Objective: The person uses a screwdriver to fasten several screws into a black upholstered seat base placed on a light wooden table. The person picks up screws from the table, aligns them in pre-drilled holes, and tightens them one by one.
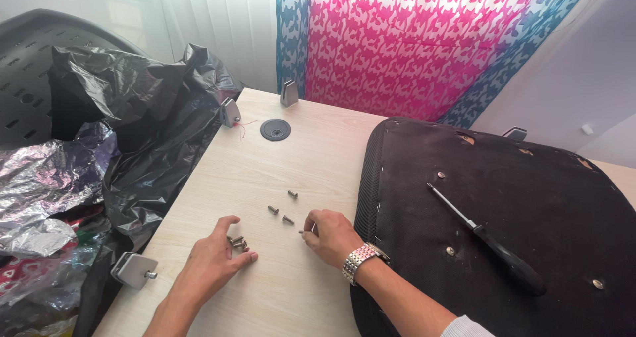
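Note:
My left hand [213,260] rests on the light wooden desk [291,171], fingers spread around a small pile of metal screws [238,243]. Just right of it, my right hand [331,236], with a metal watch on the wrist, pinches one screw [303,232] between its fingertips. Three loose screws [282,209] lie on the desk just beyond both hands. A black upturned chair seat [503,218] covers the right of the desk. A screwdriver [487,238] with a black handle lies on top of it.
Black plastic bags [142,118] and silver foil [46,191] are heaped off the desk's left edge. Metal bracket clamps [135,269] sit at the desk's edges. A round cable grommet [275,130] is set near the far edge. A pink and blue curtain [424,39] hangs behind.

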